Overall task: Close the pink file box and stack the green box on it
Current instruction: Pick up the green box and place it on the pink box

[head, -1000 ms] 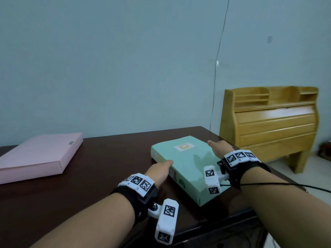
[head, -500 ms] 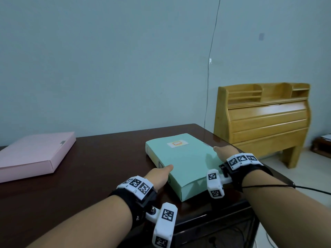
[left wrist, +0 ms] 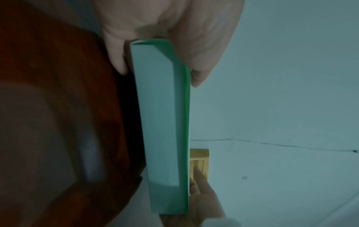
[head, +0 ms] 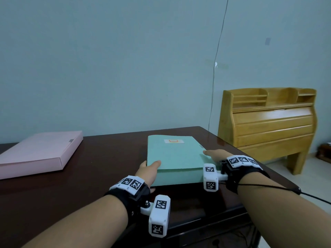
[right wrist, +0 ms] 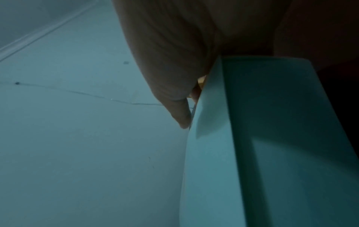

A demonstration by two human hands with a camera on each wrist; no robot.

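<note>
- Both hands grip the flat mint-green cardboard box (head: 174, 158) at its near corners: left hand (head: 147, 171) and right hand (head: 215, 154) each with thumb on top, fingers beneath.
- Closed already, apparently: the flat pink file box (head: 38, 153), far left.
- Stacking remains.
- Bare dark wooden table (head: 107, 158) lies between; its right edge is just beside the green box.

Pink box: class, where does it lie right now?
In the head view the pink box lies closed at the far left of the table, against the wall, well apart from the green box on the right.
</note>
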